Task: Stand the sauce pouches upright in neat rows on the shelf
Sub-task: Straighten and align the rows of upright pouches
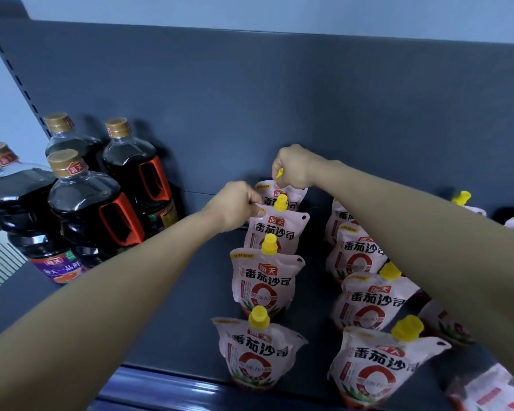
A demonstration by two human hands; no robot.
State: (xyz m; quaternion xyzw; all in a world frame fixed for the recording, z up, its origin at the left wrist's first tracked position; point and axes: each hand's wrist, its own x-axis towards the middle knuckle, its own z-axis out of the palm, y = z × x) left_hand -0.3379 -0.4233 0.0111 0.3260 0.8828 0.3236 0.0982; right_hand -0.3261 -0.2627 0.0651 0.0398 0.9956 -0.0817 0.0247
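Note:
White tomato sauce pouches with yellow caps stand upright in two rows on the dark shelf point(175, 330). The left row runs from a front pouch point(257, 355) back to the rearmost pouch point(291, 194) near the back panel. My right hand point(296, 167) pinches that rearmost pouch by its yellow cap. My left hand point(235, 204) grips the upper left corner of the second pouch from the back point(278, 232). The right row point(368, 298) is partly hidden behind my right forearm.
Several dark soy sauce bottles point(86, 203) with gold caps stand at the shelf's left. More pouches lie flat or tilted at the right point(445, 324), and one lies at the bottom right corner point(493, 393). A blue price rail point(161, 387) edges the shelf front.

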